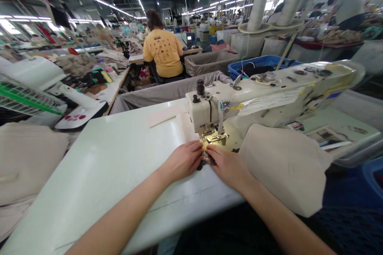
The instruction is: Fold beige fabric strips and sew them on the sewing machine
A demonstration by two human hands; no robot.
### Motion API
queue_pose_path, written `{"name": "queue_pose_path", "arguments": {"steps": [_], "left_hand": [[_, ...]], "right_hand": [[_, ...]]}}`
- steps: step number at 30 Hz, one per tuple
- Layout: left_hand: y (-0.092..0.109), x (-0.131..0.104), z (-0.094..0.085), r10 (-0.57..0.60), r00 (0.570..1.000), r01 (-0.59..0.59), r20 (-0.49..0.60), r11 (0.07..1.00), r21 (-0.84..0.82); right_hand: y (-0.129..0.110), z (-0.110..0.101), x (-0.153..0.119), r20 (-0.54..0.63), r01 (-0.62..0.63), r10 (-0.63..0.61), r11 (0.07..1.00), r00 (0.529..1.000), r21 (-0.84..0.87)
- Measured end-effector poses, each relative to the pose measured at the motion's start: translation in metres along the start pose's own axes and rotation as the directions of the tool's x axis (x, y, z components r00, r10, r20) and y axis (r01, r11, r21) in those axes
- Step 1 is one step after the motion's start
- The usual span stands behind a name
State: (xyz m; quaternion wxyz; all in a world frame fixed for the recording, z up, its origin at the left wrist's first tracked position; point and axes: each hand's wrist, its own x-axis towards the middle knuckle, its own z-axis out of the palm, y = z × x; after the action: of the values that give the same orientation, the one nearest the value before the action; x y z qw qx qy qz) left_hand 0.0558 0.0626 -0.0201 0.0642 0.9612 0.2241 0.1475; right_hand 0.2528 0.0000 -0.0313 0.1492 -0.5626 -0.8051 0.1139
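Both my hands pinch a small dark piece at the needle of the cream-white industrial sewing machine.

Head view: at frame centre, my left hand and right hand meet fingertip to fingertip, each gripping the small dark fabric piece just below the metal presser foot, held there so its edge lines up under the lit needle area. The beige folded cloth bundle lies right of centre, near my right wrist. The pale white worktable spreads across the left.
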Motion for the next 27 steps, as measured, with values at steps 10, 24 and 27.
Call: {"name": "queue_pose_path", "arguments": {"steps": [10,24,27], "left_hand": [[-0.029,0.006,0.004,-0.032,0.999,0.032,-0.033,0.999,-0.014],[-0.025,0.001,0.008,-0.062,0.994,0.061,-0.092,0.998,-0.012],[-0.026,0.000,0.009,-0.068,0.992,0.068,-0.103,0.998,-0.009]], "right_hand": [[-0.001,-0.003,0.003,-0.028,-0.002,0.003,1.000,1.000,0.031],[-0.003,0.012,-0.011,-0.071,-0.023,0.023,1.000,0.997,0.002],[-0.003,0.013,-0.012,-0.078,-0.019,0.020,1.000,0.997,0.009]]}}
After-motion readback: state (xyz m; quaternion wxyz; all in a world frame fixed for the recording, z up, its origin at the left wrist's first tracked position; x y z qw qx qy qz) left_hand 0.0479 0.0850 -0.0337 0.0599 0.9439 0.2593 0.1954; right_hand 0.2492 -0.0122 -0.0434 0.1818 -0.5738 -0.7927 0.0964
